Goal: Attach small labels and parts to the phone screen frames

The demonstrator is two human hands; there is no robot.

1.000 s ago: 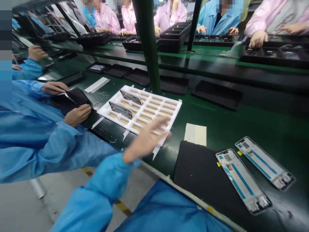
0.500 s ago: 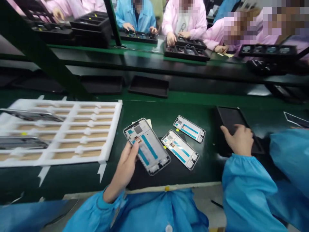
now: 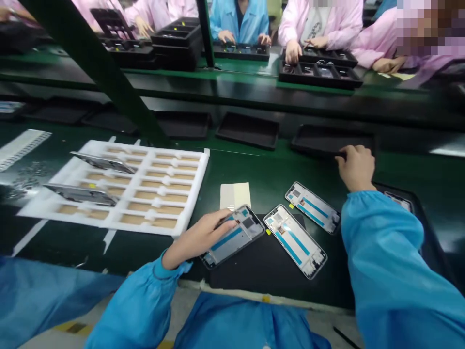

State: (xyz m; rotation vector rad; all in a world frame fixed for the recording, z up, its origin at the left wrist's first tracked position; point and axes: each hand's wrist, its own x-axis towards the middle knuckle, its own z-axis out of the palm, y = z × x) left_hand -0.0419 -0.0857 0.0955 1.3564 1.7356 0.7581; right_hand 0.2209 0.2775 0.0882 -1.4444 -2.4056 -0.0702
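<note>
My left hand grips the near end of a phone frame, which lies tilted over the left edge of a black mat. Two more phone frames lie flat on the mat to its right. My right hand reaches forward, fingers curled on the near edge of an empty black tray. At the left, a white foam tray has two phone frames propped in its slots.
A cream card lies behind the mat. More black trays sit along the belt, one at the right with a part in it. A green post slants across the left. Other people work at trays across the line.
My left hand has swung the phone frame round and lowered it onto the mat's left edge. My right hand has moved from the near black tray to a farther one. The view shifted slightly.
</note>
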